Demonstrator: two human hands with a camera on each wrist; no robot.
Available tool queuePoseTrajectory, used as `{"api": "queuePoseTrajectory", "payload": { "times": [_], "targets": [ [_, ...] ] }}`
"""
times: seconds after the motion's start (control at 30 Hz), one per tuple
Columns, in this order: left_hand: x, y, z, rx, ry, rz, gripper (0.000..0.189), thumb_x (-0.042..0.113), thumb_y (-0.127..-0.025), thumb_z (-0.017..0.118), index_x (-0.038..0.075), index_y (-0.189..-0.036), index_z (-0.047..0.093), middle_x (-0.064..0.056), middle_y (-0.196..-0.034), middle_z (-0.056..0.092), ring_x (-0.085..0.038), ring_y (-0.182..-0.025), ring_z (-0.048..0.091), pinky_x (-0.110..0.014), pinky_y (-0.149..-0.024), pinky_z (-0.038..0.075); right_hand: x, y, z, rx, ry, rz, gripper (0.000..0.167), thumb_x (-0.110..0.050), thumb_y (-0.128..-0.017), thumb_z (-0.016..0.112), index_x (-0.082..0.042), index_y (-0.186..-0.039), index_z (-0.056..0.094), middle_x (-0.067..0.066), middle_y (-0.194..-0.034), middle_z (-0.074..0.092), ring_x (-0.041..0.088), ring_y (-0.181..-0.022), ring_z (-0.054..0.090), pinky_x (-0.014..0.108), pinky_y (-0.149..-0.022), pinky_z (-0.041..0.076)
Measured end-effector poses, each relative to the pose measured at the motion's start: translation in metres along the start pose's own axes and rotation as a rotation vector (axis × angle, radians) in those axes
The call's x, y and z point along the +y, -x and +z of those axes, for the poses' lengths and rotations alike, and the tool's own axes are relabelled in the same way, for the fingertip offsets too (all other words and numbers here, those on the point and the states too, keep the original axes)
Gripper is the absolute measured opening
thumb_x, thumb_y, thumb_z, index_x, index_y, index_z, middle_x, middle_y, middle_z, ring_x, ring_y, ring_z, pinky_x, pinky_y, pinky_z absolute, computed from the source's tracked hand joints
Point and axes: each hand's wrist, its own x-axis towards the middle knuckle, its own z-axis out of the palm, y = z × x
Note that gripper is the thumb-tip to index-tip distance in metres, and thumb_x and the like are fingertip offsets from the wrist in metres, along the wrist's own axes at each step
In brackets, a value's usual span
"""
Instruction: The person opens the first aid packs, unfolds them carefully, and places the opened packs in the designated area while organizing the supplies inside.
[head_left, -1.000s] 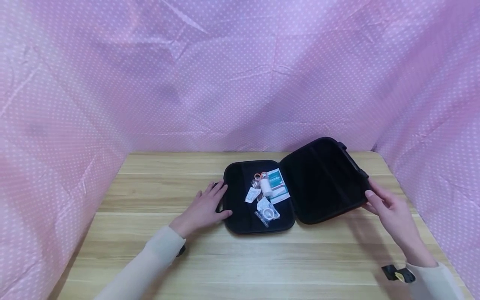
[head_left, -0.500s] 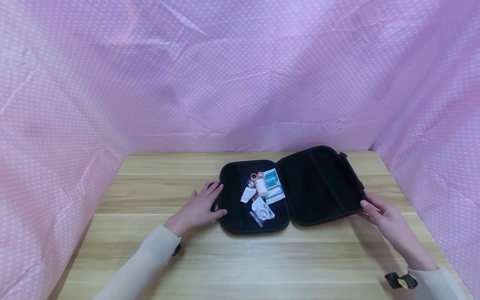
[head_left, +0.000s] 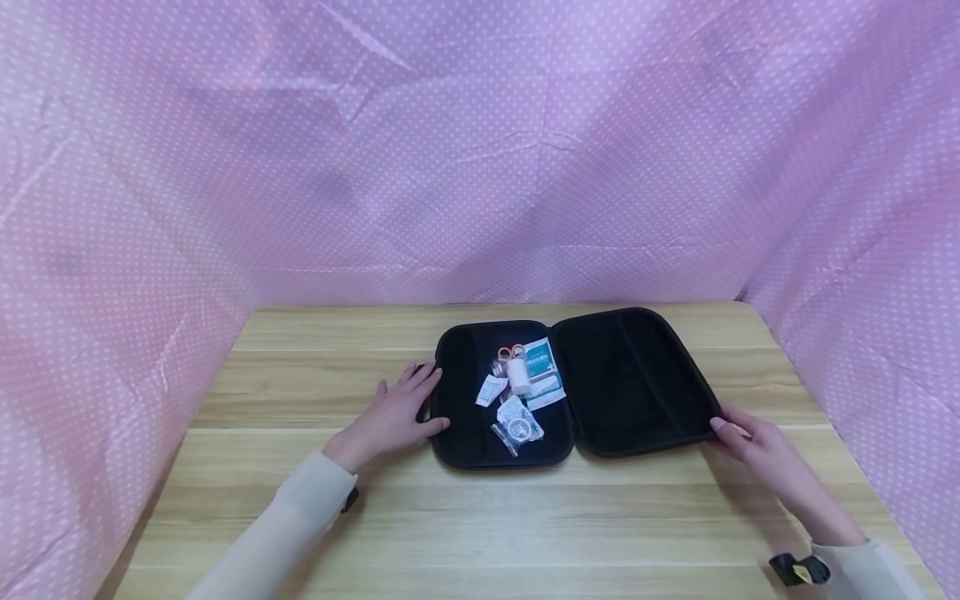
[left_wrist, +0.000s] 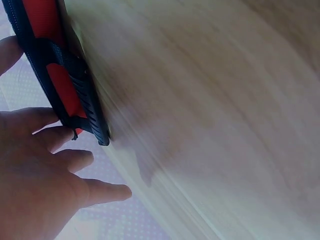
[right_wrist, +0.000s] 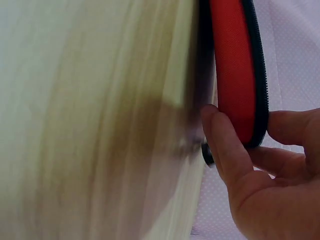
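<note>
A zippered case (head_left: 459,433) lies spread on the table, black inside, with a red shell (right_wrist: 232,65) and black trim in the wrist views. My left hand (head_left: 393,417) rests against its left edge, fingers spread, beside the black handle (left_wrist: 89,100). Between thumb and fingers my right hand (head_left: 765,450) pinches the outer corner of the lid (head_left: 633,383), tilted low over the table. In the left half lie orange-handled scissors (head_left: 512,353), a white bandage roll (head_left: 518,377), a teal-and-white packet (head_left: 542,358), a small white packet (head_left: 492,390) and a wrapped ring-shaped roll (head_left: 519,430).
The wooden table (head_left: 480,533) reaches out on every side of the case. Pink dotted cloth (head_left: 480,167) hangs behind it and down both sides. A black strap (head_left: 798,570) shows at the right wrist.
The lid has come down toward the table on the right, my right hand lowering with it. The whole case has shifted slightly left, my left hand staying at its edge.
</note>
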Motion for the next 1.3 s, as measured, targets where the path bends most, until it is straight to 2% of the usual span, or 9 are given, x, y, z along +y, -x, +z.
{"api": "queuePoseTrajectory", "payload": {
  "times": [0.3,0.37,0.43,0.57,0.87,0.97,1.07,1.17,1.3],
  "targets": [
    [-0.004,-0.001,0.001,-0.003,0.023,0.002,0.085,0.049,-0.098,0.067,0.004,-0.162,0.033,-0.010,-0.171,0.022,-0.040,-0.157,0.013,-0.082,-0.111,0.012,0.004,-0.002,0.000,-0.002,0.186,0.021,0.051,-0.018,-0.109,0.054,0.021,-0.140,0.047,0.041,-0.135,0.054,-0.012,-0.104,0.055,0.002,-0.081,0.038],
    [-0.005,-0.001,0.002,-0.003,0.027,0.001,0.085,0.049,-0.098,0.066,0.005,-0.162,0.033,-0.010,-0.171,0.021,-0.040,-0.157,0.012,-0.082,-0.111,0.012,0.003,-0.002,0.000,-0.007,0.242,0.034,0.051,-0.021,-0.109,0.055,0.020,-0.139,0.050,0.039,-0.132,0.058,-0.003,-0.105,0.060,0.002,-0.080,0.037],
    [-0.006,-0.001,0.002,-0.001,0.031,0.002,0.084,0.049,-0.098,0.066,0.005,-0.162,0.033,-0.009,-0.171,0.021,-0.040,-0.157,0.012,-0.082,-0.111,0.012,0.002,-0.003,0.000,-0.019,0.260,0.034,0.051,-0.020,-0.109,0.054,0.021,-0.139,0.050,0.040,-0.131,0.059,0.016,-0.110,0.066,0.003,-0.080,0.037],
    [-0.007,-0.002,0.002,-0.001,0.038,-0.001,0.084,0.049,-0.098,0.067,0.005,-0.162,0.033,-0.010,-0.171,0.022,-0.039,-0.157,0.012,-0.081,-0.111,0.011,0.001,-0.004,0.001,-0.026,0.288,0.021,0.050,-0.019,-0.109,0.053,0.022,-0.138,0.050,0.041,-0.131,0.057,0.049,-0.120,0.058,0.002,-0.080,0.035],
    [-0.007,-0.003,0.001,-0.006,0.044,-0.002,0.084,0.049,-0.098,0.067,0.006,-0.162,0.033,-0.010,-0.171,0.022,-0.040,-0.157,0.012,-0.080,-0.113,0.012,0.005,-0.006,0.002,-0.027,0.309,0.027,0.050,-0.019,-0.108,0.054,0.024,-0.135,0.050,0.042,-0.133,0.055,0.054,-0.125,0.054,0.001,-0.080,0.033],
    [-0.006,-0.003,0.000,-0.010,0.049,-0.001,0.083,0.048,-0.098,0.067,0.005,-0.162,0.033,-0.011,-0.171,0.022,-0.040,-0.157,0.012,-0.080,-0.113,0.012,0.005,-0.006,0.001,-0.030,0.323,0.031,0.051,-0.020,-0.109,0.054,0.024,-0.135,0.051,0.043,-0.132,0.055,0.054,-0.122,0.056,0.010,-0.083,0.044],
    [-0.005,-0.002,0.000,-0.009,0.053,-0.002,0.083,0.047,-0.098,0.067,0.005,-0.162,0.033,-0.010,-0.171,0.022,-0.040,-0.157,0.012,-0.080,-0.113,0.012,0.004,-0.007,0.000,-0.026,0.355,0.030,0.052,-0.022,-0.109,0.054,0.022,-0.135,0.052,0.042,-0.129,0.058,0.053,-0.118,0.059,0.038,-0.090,0.056],
    [-0.006,-0.002,0.000,-0.008,0.058,-0.002,0.083,0.047,-0.099,0.067,0.005,-0.162,0.033,-0.010,-0.171,0.022,-0.039,-0.157,0.012,-0.080,-0.113,0.012,0.001,-0.007,-0.003,-0.012,0.384,0.025,0.053,-0.024,-0.109,0.053,0.022,-0.134,0.053,0.041,-0.126,0.060,0.053,-0.112,0.064,0.063,-0.091,0.051],
    [-0.006,-0.002,0.000,-0.009,0.067,0.004,0.083,0.047,-0.098,0.067,0.004,-0.162,0.033,-0.010,-0.171,0.021,-0.040,-0.157,0.011,-0.080,-0.112,0.012,-0.009,-0.006,-0.009,0.014,0.417,0.050,0.058,-0.029,-0.109,0.049,0.022,-0.138,0.049,0.042,-0.128,0.059,0.057,-0.110,0.063,0.068,-0.090,0.049]
  ]
}}
